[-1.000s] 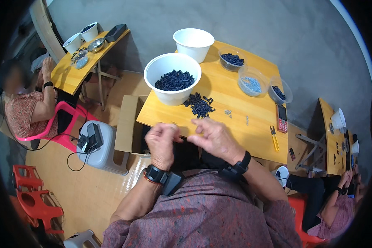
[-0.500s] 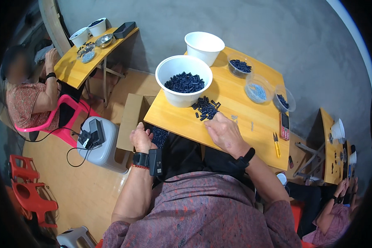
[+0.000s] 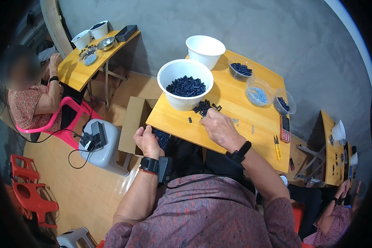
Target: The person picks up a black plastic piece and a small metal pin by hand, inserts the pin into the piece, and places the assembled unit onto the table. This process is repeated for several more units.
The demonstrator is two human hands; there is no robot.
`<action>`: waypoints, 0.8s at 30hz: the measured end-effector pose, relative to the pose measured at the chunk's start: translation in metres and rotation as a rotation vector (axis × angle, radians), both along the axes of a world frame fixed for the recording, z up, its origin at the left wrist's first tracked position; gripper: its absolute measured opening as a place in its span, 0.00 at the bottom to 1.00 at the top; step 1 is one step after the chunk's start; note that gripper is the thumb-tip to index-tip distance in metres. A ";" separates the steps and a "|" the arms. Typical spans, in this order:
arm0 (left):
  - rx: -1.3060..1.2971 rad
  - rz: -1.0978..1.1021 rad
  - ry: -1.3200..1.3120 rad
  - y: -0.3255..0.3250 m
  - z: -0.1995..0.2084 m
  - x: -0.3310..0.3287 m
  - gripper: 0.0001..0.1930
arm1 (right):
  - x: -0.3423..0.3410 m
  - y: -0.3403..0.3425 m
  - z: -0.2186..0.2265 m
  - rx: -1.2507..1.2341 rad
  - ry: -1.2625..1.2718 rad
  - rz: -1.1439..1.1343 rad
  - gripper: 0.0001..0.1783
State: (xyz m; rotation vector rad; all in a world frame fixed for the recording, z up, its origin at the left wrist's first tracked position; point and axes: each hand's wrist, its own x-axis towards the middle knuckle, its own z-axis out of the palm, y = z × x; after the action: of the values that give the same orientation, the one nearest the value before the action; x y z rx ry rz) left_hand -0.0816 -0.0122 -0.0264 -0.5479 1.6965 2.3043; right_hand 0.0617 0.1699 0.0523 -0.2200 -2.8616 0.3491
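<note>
At the near left corner of the wooden table, my left hand [image 3: 149,142] is held with its fingers curled, above the cardboard box [image 3: 131,126]. Small dark cylindrical pieces [image 3: 163,138] lie inside that box. My right hand [image 3: 221,127] is on the tabletop, fingers bent down at a small pile of the same dark pieces [image 3: 203,108]; its fingertips are largely hidden. One loose dark piece [image 3: 190,120] lies apart from the pile. Behind stands a white bucket [image 3: 172,97] part filled with dark pieces. Whatever either hand holds is too small or hidden to make out.
A second white bucket [image 3: 206,45], clear tubs of dark pieces [image 3: 241,69] and pale blue bits [image 3: 258,96], a red phone [image 3: 284,129] and yellow snips [image 3: 277,148] stand on the table [image 3: 252,120]. A grey stool [image 3: 107,155] is left. Co-workers sit at side tables.
My right hand has moved slightly left, over the pile, which looks smaller and more bunched. One dark piece now lies apart near the edge. My left hand has shifted a little right, its fingers more curled.
</note>
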 end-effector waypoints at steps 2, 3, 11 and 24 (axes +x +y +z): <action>-0.002 -0.010 0.013 0.001 -0.003 -0.001 0.22 | -0.001 0.001 -0.001 -0.017 0.023 0.009 0.05; -0.028 0.029 0.082 0.002 -0.005 -0.002 0.22 | -0.001 0.001 -0.001 -0.034 0.043 0.018 0.04; -0.188 -0.057 0.553 0.003 0.014 0.016 0.15 | 0.019 0.005 -0.001 -0.518 0.355 -0.122 0.04; -0.614 -0.795 1.185 0.016 0.044 0.054 0.19 | 0.067 -0.015 -0.013 -1.219 0.351 -0.235 0.13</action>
State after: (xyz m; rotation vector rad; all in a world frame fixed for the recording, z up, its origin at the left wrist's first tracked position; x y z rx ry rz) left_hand -0.0277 0.0037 0.0172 1.4522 2.3787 1.4409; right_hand 0.1289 0.1546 0.0397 -0.6032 -1.8920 1.7942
